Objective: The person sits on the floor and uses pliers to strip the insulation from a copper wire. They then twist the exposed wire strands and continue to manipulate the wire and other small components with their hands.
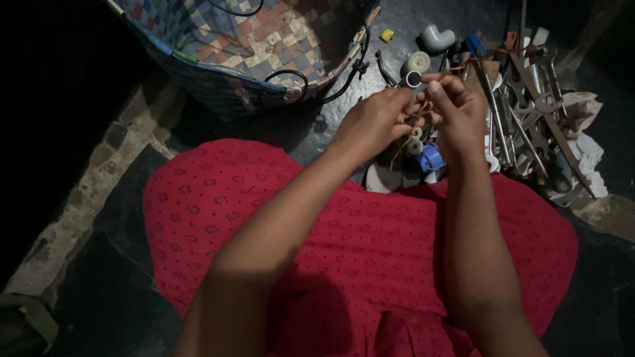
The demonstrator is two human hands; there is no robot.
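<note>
On the far left I see a woven basket (264,46) with a checked pattern of red, blue and cream squares. A black cord (291,74) loops over its edge. The basket sits on the dark floor (119,291).

Near me is a red dotted cloth (357,244) over my lap. My two arms reach out over it.

My left hand (374,122) is curled, with its fingers pinched on a thin brown string (400,149). My right hand (456,109) is just beside it, touching it. Its fingers are closed on a small grey ring (413,79) at the top. I hold both hands up in the middle, above the floor.

Under my hands lie a white roll (415,145) and a blue plastic piece (431,158).

Farther off is a white pipe bend (436,36) and a small yellow block (386,34).

On the right is a pile of metal wrenches (529,112) lying on crumpled white cloth (585,155).
</note>
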